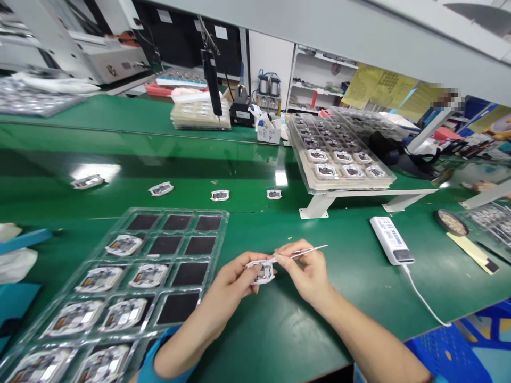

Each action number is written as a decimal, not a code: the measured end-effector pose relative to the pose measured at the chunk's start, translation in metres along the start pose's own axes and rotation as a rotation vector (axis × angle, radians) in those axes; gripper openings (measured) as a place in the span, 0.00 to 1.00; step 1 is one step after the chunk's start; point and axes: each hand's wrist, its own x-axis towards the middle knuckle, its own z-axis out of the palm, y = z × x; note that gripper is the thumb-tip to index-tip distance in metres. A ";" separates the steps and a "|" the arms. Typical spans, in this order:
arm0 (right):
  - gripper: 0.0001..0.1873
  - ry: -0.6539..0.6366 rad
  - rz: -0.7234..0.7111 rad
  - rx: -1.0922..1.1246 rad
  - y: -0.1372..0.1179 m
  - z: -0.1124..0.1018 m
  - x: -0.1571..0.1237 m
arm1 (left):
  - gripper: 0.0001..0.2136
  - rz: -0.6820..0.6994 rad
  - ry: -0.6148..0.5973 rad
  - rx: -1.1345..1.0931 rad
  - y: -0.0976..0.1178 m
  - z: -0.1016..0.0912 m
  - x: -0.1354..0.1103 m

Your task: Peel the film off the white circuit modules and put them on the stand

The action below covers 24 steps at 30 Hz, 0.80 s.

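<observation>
My left hand (pixel 233 279) is closed around a small white electronic housing (pixel 264 273) with exposed circuitry, above the green bench. Beside it, my right hand (pixel 309 271) pinches slim metal tweezers (pixel 315 249), whose one end points out to the right. The thumb and fingertips of my right hand are at the housing's upper right edge; exactly what they touch there is too small to tell. Left of my hands, a clear compartment tray (pixel 225 226) carries several similar housings (pixel 149 274), and its other compartments show dark pads (pixel 190 274).
Several single housings (pixel 220 195) lie in a row behind the tray. Stacked trays of parts (pixel 343 183) rest on a white stand (pixel 315 206) at the back right. To the right lie a white corded device (pixel 391 239) and a round black dish (pixel 451 222).
</observation>
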 end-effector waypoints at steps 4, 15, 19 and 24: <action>0.03 -0.005 0.000 0.014 -0.002 0.003 -0.002 | 0.12 0.019 0.003 -0.007 0.001 0.000 0.000; 0.03 0.031 -0.020 0.126 0.001 0.007 -0.004 | 0.14 0.049 -0.023 -0.020 -0.002 -0.003 0.000; 0.04 -0.004 -0.101 0.042 -0.001 0.006 -0.004 | 0.13 0.038 -0.010 -0.038 -0.003 -0.002 0.001; 0.03 -0.007 -0.167 0.038 -0.001 0.007 -0.004 | 0.11 0.004 0.009 -0.090 -0.002 0.000 0.003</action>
